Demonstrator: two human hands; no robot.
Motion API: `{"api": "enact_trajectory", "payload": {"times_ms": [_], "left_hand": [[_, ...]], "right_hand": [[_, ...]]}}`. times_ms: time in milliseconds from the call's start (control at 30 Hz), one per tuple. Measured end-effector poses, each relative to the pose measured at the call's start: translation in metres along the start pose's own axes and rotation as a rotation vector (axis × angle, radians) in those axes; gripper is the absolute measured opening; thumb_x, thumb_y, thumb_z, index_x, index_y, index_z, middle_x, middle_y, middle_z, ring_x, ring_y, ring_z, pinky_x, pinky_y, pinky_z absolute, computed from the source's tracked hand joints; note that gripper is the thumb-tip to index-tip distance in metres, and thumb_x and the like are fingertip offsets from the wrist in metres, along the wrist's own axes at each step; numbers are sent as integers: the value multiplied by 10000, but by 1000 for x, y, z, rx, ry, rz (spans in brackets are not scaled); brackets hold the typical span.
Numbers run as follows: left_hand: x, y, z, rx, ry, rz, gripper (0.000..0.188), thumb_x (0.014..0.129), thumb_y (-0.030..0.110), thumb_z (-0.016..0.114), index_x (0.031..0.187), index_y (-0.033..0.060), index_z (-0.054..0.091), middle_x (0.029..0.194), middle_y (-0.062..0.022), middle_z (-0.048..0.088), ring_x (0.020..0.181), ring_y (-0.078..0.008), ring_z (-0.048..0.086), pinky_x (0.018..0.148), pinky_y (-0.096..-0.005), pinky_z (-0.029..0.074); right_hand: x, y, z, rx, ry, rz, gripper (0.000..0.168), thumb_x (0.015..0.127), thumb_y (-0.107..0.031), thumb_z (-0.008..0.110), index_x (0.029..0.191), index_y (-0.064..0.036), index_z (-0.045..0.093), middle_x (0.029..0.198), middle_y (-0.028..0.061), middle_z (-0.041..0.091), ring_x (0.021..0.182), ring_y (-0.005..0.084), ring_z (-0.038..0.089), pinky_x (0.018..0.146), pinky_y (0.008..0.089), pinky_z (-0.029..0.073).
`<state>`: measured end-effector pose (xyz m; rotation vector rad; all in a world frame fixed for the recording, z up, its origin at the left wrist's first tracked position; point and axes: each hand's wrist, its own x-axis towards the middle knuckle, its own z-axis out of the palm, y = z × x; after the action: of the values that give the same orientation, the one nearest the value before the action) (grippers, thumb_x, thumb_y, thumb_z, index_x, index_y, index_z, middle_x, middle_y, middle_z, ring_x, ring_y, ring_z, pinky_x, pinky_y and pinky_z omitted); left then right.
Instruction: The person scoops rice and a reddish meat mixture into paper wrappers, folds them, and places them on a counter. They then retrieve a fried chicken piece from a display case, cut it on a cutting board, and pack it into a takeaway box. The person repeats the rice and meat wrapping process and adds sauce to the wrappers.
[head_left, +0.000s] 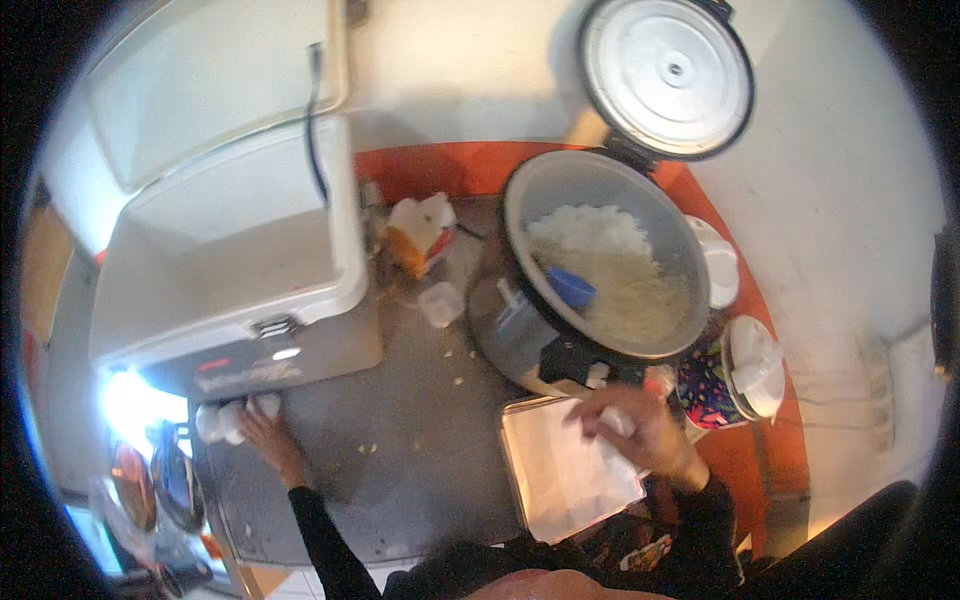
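At the counter's left end, my left hand (268, 442) rests its fingers on some white rounded items (236, 420), whose kind I cannot tell. My right hand (637, 431) is over the upper right part of a stack of white paper sheets (570, 469), its fingers bent and blurred; whether it grips a sheet is unclear. Just beyond the stack stands a large rice cooker (517, 330), lid (667, 71) raised, with white rice (592, 232) inside. A blue scoop or cup (571, 287) lies in the rice.
A large white cooler box (225, 322) stands uncovered at the left. An opened paper carton (424, 225) and a small translucent container (441, 304) are between it and the cooker. Right of the cooker stands a dark floral-patterned canister (705, 382) with a white top. Crumbs dot the grey counter (405, 480).
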<state>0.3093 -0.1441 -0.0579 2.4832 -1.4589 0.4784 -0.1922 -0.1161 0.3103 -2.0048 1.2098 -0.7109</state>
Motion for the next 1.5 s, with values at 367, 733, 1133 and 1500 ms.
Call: {"api": "enact_trajectory", "payload": {"times_ms": [367, 733, 1133, 1500], "left_hand": [[-179, -45, -161, -421, 93, -290, 562, 910, 152, 592, 1388, 52, 313, 1358, -155, 393, 1253, -297, 359, 1058, -452, 274], [-514, 11, -238, -1161, -1045, -976, 401, 1013, 276, 350, 1312, 26, 446, 1273, -142, 502, 1134, -205, 492, 1033, -344, 358], [-477, -18, -330, -663, -620, -310, 296, 845, 307, 633, 1008, 71, 561, 930, -117, 570, 880, -323, 562, 794, -407, 442], [-486, -68, -292, -768, -784, -57, 171, 925, 158, 505, 1034, 46, 575, 960, -156, 601, 929, -342, 577, 822, -414, 458]], "right_hand": [[-69, 87, 105, 270, -915, 226, 183, 938, -147, 530, 1047, -40, 631, 934, 129, 674, 840, 220, 667, 753, 341, 513], [-208, 166, 230, 184, -1170, -2, 282, 903, -145, 577, 1153, -15, 575, 1091, 172, 633, 999, 313, 614, 861, 371, 478], [-258, 135, 197, -159, -994, 411, 193, 848, -109, 671, 1019, -41, 612, 920, 96, 640, 833, 199, 628, 723, 310, 506], [-272, 128, 249, -159, -952, -31, 206, 856, -105, 632, 1049, -33, 631, 982, 135, 643, 869, 293, 635, 754, 354, 504]]}}
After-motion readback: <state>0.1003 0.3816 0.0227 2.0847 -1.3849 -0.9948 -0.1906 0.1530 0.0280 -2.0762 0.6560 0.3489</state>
